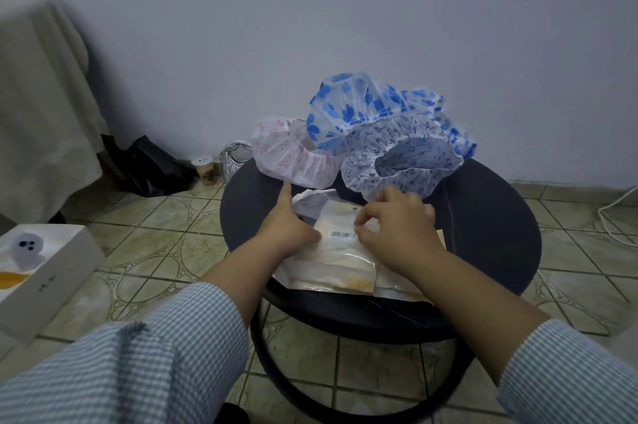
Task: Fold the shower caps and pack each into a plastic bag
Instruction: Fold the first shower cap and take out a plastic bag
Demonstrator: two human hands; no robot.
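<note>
Centrally, a round dark table [490,226] carries the work. At its near edge lies a clear plastic bag [340,252] with a barcode label and a pale yellow folded item inside, resting on other flat bags beneath it. The person's left hand [288,225] presses on the bag's left side, index finger extended toward the far edge and thumb laid against the plastic; it is flat rather than curled. The right hand [397,226] has its fingers bent, the tips pinching the bag's upper right portion near the label. Behind the bag, three unfolded shower caps sit bunched together: a pink-patterned cap [286,154] at left, a blue-flower cap [348,109] rising highest, and a small-print blue cap [407,154] in front of it, just beyond the right hand's fingers. Both forearms show striped sleeves. A white box [45,268] sits on the tiled floor, left.
</note>
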